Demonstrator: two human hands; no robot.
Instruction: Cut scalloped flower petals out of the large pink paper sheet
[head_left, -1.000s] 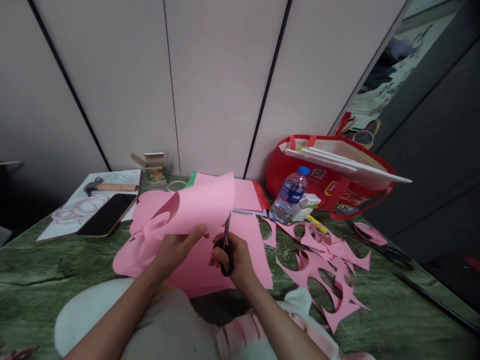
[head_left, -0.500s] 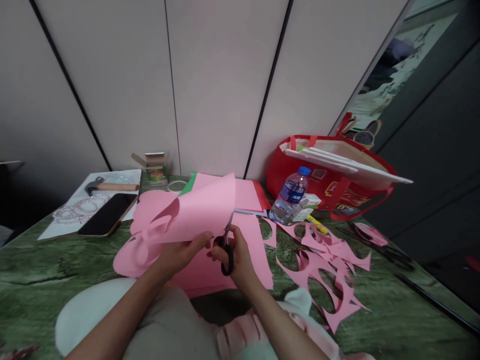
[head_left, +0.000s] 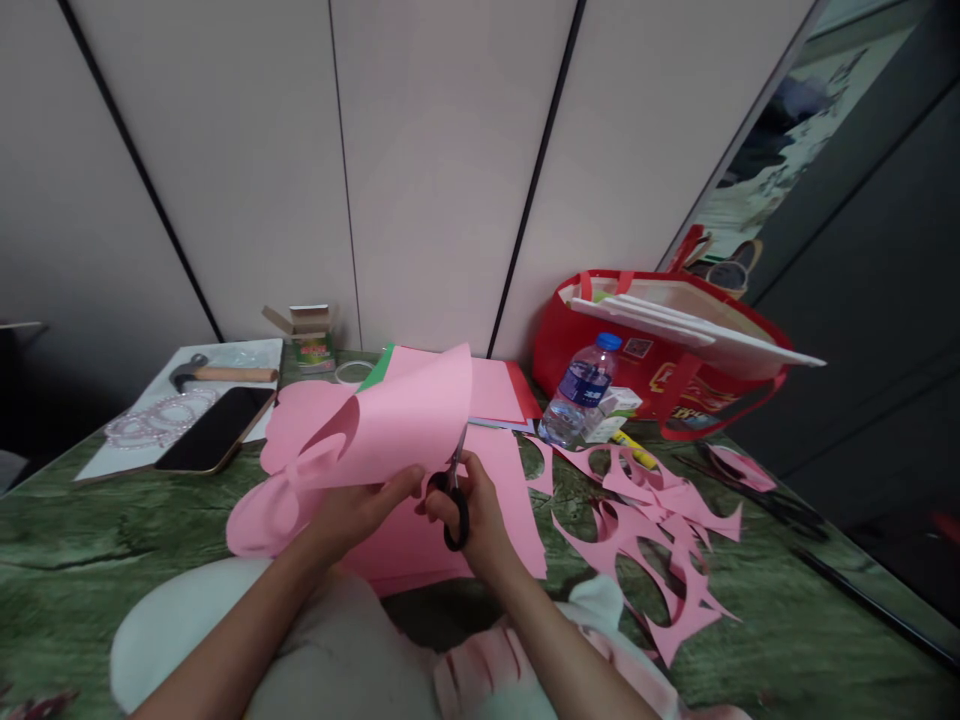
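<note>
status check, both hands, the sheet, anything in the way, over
Left grip holding curled sheet by lower edge. Right grip on scissors, blades at sheet's edge. Scraps off to the right, apart from both grips.

phone (head_left: 216, 430) left of sheets (head_left: 506, 490), hammer (head_left: 232, 374) behind phone, box (head_left: 313, 352) right of hammer, bottle (head_left: 581, 390) before bag (head_left: 619, 335), scraps (head_left: 686, 505) right of sheets

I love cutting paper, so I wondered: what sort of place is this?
Probably a craft table beside a pale wall, though I can't tell if it's in a home. The right hand holds scissors, the left hand holds a pink sheet, and pink paper scraps lie to the right.
</note>
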